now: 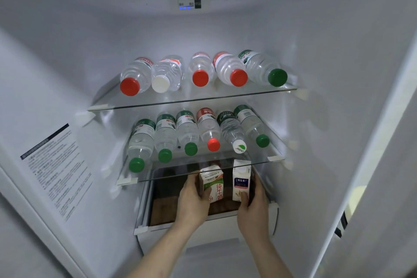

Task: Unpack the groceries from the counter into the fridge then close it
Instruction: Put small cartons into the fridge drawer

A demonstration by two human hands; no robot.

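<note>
Both arms reach into the open white fridge (338, 74), under the lower glass shelf (203, 169). The left hand (191, 201) grips a green-and-white milk carton (213, 184); the right hand (253, 205) grips a white-and-blue carton (241, 179) just beside it. Best to set them down upright, side by side, bases flat, tops clear of the glass, before letting go.

green-white milk carton (213, 184) upright | white-blue carton (241, 179) upright beside it | under lower glass shelf (203, 170)
</note>
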